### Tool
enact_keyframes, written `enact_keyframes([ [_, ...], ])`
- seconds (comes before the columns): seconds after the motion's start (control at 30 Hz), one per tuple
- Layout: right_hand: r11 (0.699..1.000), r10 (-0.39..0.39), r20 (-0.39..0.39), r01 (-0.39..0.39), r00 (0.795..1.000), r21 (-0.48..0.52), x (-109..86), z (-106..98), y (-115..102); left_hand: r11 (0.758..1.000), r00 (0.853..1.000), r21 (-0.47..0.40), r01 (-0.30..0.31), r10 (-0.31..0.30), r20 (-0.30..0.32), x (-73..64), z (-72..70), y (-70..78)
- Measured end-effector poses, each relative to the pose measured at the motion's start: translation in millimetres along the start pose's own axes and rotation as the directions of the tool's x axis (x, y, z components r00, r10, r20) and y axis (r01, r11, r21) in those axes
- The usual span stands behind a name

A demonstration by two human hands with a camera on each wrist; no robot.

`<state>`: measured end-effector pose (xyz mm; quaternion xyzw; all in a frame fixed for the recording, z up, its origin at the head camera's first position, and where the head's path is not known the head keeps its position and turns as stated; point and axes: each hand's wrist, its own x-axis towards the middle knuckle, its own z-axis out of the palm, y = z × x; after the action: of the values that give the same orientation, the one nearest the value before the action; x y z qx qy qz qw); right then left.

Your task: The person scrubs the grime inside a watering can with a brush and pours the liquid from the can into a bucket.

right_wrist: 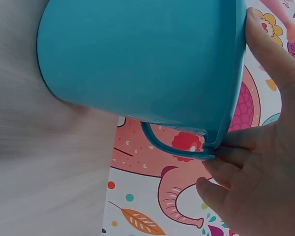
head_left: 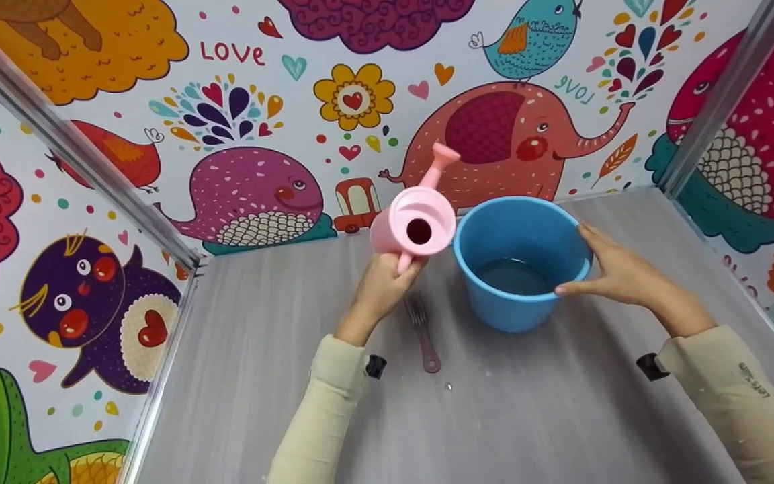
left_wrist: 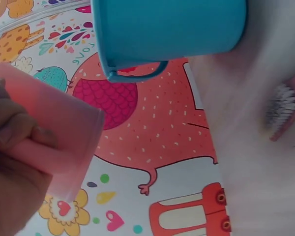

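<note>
My left hand (head_left: 387, 286) grips the handle of a pink watering can (head_left: 387, 235), holding it raised left of the bucket. The can's long spout points toward the back wall, and its round opening looks dark inside. A blue bucket (head_left: 511, 312) is at its right, with a shallow layer of what looks like water at the bottom. My right hand (head_left: 622, 272) holds the bucket's rim from the right, thumb on the near side and fingers on the far side. In the right wrist view, the fingers touch the rim by the blue handle (right_wrist: 174, 151).
A small brush (head_left: 424, 336) with a dull pink handle lies on the grey table (head_left: 259, 403) between my arms. Clear drops (head_left: 448, 386) dot the surface near it. Printed cartoon panels (head_left: 353, 40) with metal edge posts (head_left: 78, 148) border the back and sides.
</note>
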<state>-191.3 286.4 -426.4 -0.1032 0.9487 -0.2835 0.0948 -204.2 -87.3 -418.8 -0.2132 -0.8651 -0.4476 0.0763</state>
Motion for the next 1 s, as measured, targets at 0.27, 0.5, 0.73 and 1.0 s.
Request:
enact_keyframes([
  [0.27,1.0,0.011,0.003,-0.011,1.0,0.006,0.0,1.6,-2.1,0.991,0.996,0.121,-0.061,0.053,0.067,28.8,-2.1,26.7],
  [0.5,1.0,0.014,0.009,-0.014,1.0,0.015,-0.9,0.2,-0.4,0.931,0.986,0.332,-0.151,0.116,0.122,51.0,-2.0,55.4],
  [0.73,0.999,0.032,0.018,-0.032,0.999,0.022,-1.8,0.2,1.0,0.862,0.973,0.456,-0.22,0.156,0.172,67.8,1.0,73.2],
  [1.0,1.0,0.02,0.014,-0.02,1.0,0.018,0.1,-0.4,-0.8,0.762,0.953,0.574,-0.301,0.225,0.201,81.2,2.5,81.1],
])
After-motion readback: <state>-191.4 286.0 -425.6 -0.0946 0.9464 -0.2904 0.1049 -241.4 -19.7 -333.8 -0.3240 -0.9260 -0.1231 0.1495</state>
